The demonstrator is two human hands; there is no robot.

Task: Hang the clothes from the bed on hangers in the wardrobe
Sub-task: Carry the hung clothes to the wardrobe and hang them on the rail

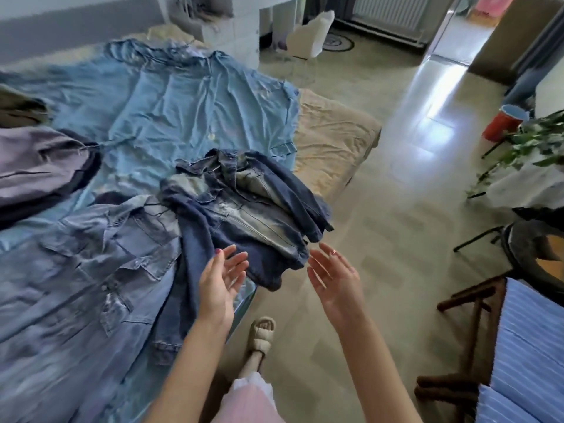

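— Looking down at the bed [332, 129]?
— Yes, lying spread across it: a big light blue dress [171, 96], a pale denim shirt [91, 270] nearer the bottom left, and a dark denim jacket [244, 206] crumpled at the near edge, partly overlapping the shirt.
— Hanging over the edge at all?
— Drooping off the side of the bed toward the floor [396, 209], at the hem.
— And the hands?
— Left hand [221, 279] reaching out with fingers straight and spread, palm turned inward, just beside the jacket's lower edge. Right hand [334, 276] doing the same on the other side, fingers loose, hovering over the floor near the hem. Both holding nothing; touching the cloth or not, hard to say.
— Anything else lying on the bed?
— A lilac garment [39, 166] bunched at the left edge, and something olive [21, 108] above it.
— Around the room?
— Standing further right: a leafy plant [531, 141], a dark wooden stand [470, 303], striped blue fabric [531, 346]. Showing below, a foot in a beige sandal [262, 334].
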